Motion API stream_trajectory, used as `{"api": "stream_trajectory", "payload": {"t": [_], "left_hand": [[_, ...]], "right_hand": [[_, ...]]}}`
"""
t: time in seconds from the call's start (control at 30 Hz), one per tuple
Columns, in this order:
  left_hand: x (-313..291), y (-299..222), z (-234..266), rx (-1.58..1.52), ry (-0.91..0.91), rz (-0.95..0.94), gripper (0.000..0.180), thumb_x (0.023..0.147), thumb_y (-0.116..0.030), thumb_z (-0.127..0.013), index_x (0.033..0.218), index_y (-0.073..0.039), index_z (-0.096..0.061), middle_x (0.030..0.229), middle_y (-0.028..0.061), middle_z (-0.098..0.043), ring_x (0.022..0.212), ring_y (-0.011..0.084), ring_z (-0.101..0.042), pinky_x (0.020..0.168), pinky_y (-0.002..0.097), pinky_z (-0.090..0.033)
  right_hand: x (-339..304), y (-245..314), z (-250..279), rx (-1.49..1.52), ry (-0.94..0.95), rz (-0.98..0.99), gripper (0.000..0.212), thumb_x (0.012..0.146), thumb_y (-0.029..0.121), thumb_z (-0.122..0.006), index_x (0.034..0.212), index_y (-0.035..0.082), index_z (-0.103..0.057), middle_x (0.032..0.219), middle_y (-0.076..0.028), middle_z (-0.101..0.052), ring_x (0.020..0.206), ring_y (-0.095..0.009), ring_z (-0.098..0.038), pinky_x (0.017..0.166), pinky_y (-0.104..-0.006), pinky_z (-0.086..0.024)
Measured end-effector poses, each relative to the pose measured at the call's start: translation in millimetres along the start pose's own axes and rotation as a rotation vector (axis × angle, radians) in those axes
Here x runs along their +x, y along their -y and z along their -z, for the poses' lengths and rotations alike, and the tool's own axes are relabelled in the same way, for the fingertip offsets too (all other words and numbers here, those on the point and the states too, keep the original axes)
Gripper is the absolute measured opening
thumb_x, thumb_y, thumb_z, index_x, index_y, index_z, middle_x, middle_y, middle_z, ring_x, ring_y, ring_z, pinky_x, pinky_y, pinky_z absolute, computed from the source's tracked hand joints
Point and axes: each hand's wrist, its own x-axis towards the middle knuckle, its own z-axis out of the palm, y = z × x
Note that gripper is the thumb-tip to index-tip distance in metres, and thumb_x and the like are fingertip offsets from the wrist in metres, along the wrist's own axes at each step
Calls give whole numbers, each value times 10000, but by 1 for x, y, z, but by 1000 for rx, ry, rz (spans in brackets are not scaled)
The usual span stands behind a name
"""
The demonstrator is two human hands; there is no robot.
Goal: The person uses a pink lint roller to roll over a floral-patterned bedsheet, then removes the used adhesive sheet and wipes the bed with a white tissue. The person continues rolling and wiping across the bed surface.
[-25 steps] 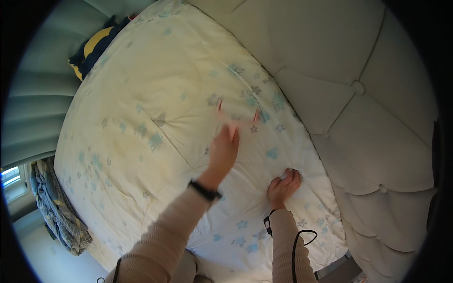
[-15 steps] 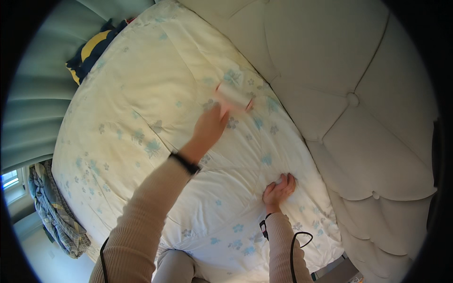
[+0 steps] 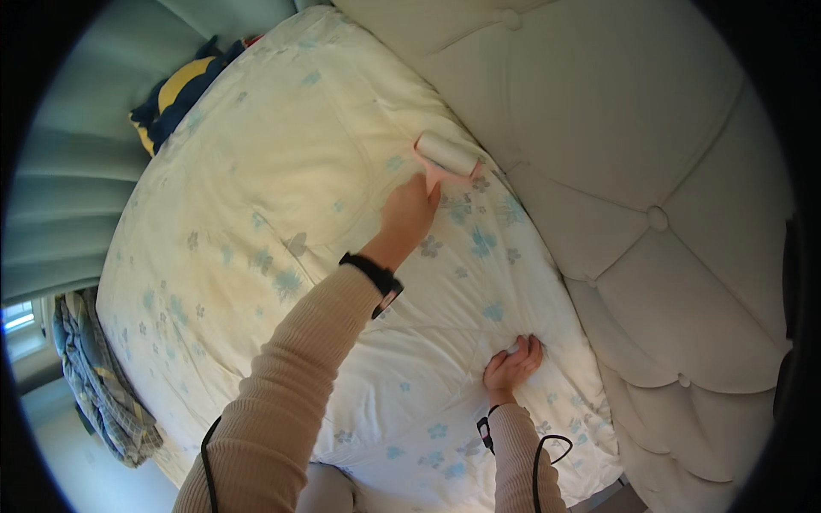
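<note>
My left hand (image 3: pixel 410 217) is closed round the pink handle of a lint roller (image 3: pixel 448 155). Its white roll lies against the bedding near the headboard. Cream-white bedding (image 3: pixel 342 231) with blue and grey flowers spreads under both hands. Lower right, my right hand (image 3: pixel 514 366) grips a bunched bit of that bedding between curled fingers, and creases run out from it. Dark bands circle both wrists, and a black cable loops by each forearm.
A padded, buttoned beige headboard (image 3: pixel 616 256) borders the bed on the right. At the far left lies a dark blue and yellow plush cushion (image 3: pixel 177 92) by green curtains (image 3: pixel 68 197). A checked grey cloth (image 3: pixel 107 376) hangs at the left edge.
My left hand has pushed the lint roller farther away and to the right, towards the headboard. The right hand keeps its grip on the bedding, while the whole view has shifted slightly.
</note>
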Motion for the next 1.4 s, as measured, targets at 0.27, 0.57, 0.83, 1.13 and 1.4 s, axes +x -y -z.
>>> {"api": "stream_trajectory", "payload": {"t": [0.27, 0.57, 0.83, 1.13, 1.4], "left_hand": [[-214, 53, 118, 116, 253, 265, 260, 995, -289, -579, 1052, -38, -547, 822, 263, -658, 784, 483, -635, 653, 575, -494], [109, 28, 32, 81, -240, 19, 443, 997, -408, -549, 879, 17, -587, 857, 303, -667, 826, 502, -641, 716, 561, -511], [73, 51, 62, 115, -5, -21, 423, 1000, -382, -533, 958, 27, -633, 913, 312, -668, 921, 490, -643, 781, 540, -511], [58, 36, 76, 102, 4, 57, 429, 997, -378, -545, 901, 34, -614, 867, 314, -663, 856, 489, -651, 738, 561, -514], [-85, 76, 86, -2, -24, -18, 226, 1014, -256, -531, 1012, -38, -588, 814, 234, -639, 775, 466, -633, 661, 565, -495]], "right_hand": [[2, 1, 3, -6, 22, -10, 539, 769, 118, -551, 1286, 11, -442, 1367, -234, -412, 1283, -455, -373, 1114, -604, -278], [0, -3, 0, -11, 22, 10, 510, 786, 158, -531, 1266, 12, -441, 1341, -241, -423, 1257, -449, -389, 1102, -613, -292], [-1, -4, 0, 33, 17, 17, 554, 789, 152, -526, 1315, 3, -430, 1385, -242, -401, 1301, -460, -356, 1113, -598, -269], [1, -2, 2, -28, 33, 17, 506, 812, 163, -514, 1286, 3, -437, 1358, -243, -415, 1272, -445, -387, 1108, -606, -290], [-2, -3, 1, -37, 45, -1, 510, 820, 159, -497, 1298, -7, -432, 1385, -237, -399, 1292, -446, -364, 1119, -600, -271]]}}
